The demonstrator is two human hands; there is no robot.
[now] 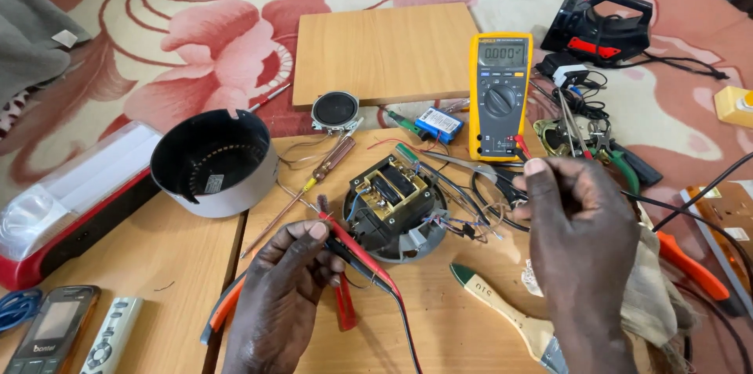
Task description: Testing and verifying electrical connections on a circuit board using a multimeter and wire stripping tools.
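Red and black multimeter probes [349, 252] sit pinched in the left hand [286, 295], tips aimed up-left beside the transformer [390, 193]; right hand [584, 240] pinches thin wire leads [502, 186] just right of it.

Left hand [286, 280] grips red and black probes [357, 252], tips near transformer [390, 195] on round base. Right hand [576, 225] pinches thin wires beside it. Yellow multimeter [500, 95], screwdriver [314, 178], paintbrush [502, 307], black round housing [212, 162] on wooden worktop [471, 342].
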